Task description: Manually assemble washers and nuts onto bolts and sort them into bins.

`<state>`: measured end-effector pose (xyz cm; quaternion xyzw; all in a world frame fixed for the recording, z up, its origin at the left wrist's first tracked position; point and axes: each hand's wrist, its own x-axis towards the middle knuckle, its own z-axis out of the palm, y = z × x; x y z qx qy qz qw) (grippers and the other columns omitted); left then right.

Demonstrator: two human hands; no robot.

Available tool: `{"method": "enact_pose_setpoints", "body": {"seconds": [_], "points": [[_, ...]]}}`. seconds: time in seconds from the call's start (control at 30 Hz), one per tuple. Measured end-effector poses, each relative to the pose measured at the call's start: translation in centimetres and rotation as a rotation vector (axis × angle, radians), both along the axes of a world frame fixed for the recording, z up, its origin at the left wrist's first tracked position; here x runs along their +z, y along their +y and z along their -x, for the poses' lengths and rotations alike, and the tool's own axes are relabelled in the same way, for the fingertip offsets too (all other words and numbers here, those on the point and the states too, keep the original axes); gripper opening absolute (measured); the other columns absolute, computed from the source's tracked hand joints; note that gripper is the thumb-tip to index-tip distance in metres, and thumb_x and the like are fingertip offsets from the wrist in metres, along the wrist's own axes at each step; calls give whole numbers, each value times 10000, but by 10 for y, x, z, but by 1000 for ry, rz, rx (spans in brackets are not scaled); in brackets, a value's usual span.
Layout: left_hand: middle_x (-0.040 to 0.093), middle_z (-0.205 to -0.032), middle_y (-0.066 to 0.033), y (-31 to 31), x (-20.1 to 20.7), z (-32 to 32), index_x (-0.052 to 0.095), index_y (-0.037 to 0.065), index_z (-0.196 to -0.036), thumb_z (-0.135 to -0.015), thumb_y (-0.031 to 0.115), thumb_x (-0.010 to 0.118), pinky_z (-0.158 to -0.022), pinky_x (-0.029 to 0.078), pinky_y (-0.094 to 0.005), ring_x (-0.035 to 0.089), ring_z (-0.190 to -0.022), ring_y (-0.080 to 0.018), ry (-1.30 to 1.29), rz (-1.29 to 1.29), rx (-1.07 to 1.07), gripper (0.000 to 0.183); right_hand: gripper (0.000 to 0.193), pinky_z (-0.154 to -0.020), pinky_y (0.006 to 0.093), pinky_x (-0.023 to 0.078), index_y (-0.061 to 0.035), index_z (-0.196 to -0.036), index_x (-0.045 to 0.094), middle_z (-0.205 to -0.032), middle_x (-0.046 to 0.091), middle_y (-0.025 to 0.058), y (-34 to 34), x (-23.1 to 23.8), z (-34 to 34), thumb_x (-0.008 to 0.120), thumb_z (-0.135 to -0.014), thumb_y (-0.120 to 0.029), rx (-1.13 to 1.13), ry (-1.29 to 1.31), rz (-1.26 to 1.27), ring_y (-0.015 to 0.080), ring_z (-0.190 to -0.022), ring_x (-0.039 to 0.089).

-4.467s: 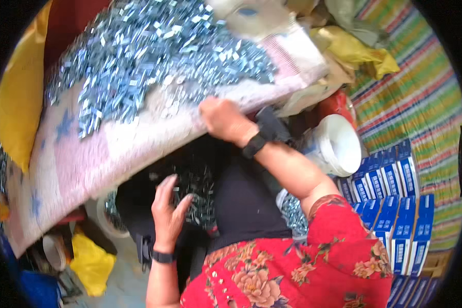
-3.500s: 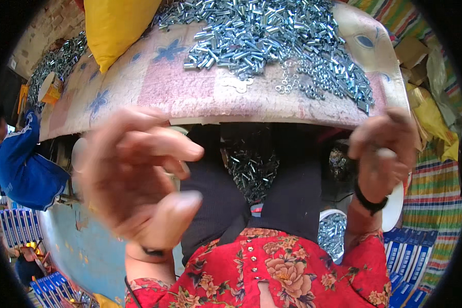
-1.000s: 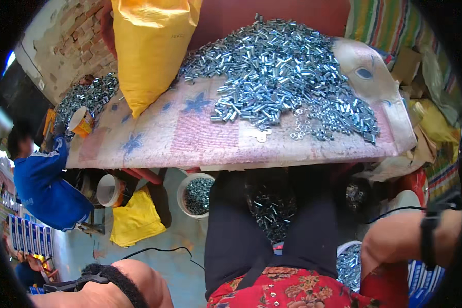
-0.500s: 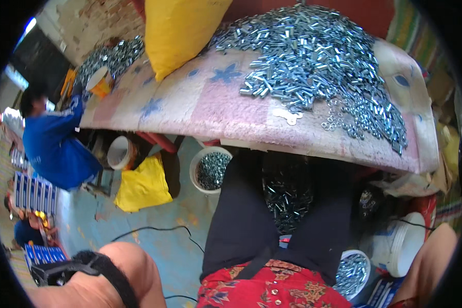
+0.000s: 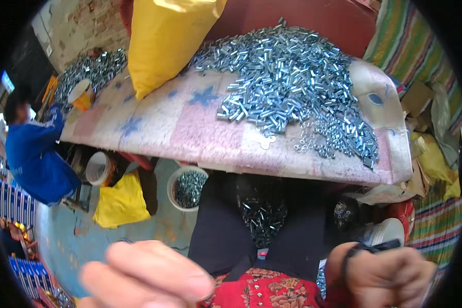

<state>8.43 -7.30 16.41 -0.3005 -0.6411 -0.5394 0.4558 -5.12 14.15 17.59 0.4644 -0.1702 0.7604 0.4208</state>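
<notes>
My left hand (image 5: 149,277) is raised close in front of me at the lower left, blurred, its fingers stretched out with nothing seen in them. At the lower right, my right hand (image 5: 392,274) has its fingers curled in; whatever they may hold is hidden. A black band (image 5: 350,262) circles the right wrist. Neither hand touches the table. Beyond them, a big heap of short shiny metal tubes (image 5: 287,77) lies on the cloth-covered table (image 5: 190,138). Small metal rings (image 5: 308,138) and a few flat pale pieces (image 5: 264,141) sit at the heap's near edge.
A yellow sack (image 5: 169,46) stands on the table. At far left, a person in blue (image 5: 36,154) sits by another metal heap (image 5: 92,72) and a cup (image 5: 81,95). Below are a bucket of metal parts (image 5: 188,189), a yellow bag (image 5: 123,200) and, between my legs, dark metal pieces (image 5: 262,220).
Both hands have come up into view from the lower edge, where only limbs showed before. The view has shifted, so the table and heap sit lower and more to the left.
</notes>
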Motion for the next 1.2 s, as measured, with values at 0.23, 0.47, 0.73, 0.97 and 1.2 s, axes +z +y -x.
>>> {"method": "enact_pose_setpoints", "body": {"seconds": [0.23,0.47,0.73,0.97,1.2], "points": [[567,-784,-104,-17,-31,62,504,6,-1013,-808,-39,551,-563,468,-261,554,-652,-190,-293,-179,304,216,148,-529,312,436,10,-894,605,-708,579,124,-125,-57,114,598,-746,10,-296,-161,-1143,242,-586,552],[583,-803,-60,-37,-125,92,548,-18,-1029,-825,-9,573,-625,471,-217,559,-714,-100,-791,-253,307,205,276,-719,461,480,-28,-892,595,-836,628,192,-247,-124,241,538,-802,-283,-816,-391,-1686,372,-818,605],[608,-821,-48,-58,-162,101,576,-12,-1001,-835,37,582,-594,466,-207,570,-689,-82,-958,-275,330,174,190,-646,450,483,-34,-812,596,-736,621,182,-253,-153,273,575,-750,-213,-715,-277,-1593,368,-712,606],[601,-776,-66,-65,-166,120,542,-4,-1131,-866,29,510,-541,457,-229,576,-631,-99,-863,-366,420,269,81,-490,276,406,-10,-786,562,-569,512,92,-205,-129,158,606,-725,-39,332,-81,-1658,153,-504,511],[606,-785,-58,-69,-180,100,551,-23,-1101,-904,125,508,-485,407,-181,550,-586,-86,-984,-753,134,250,102,-578,347,480,-31,-761,628,-704,596,125,-262,-151,172,615,-743,-131,-248,-6,-1583,247,-640,603]]}}
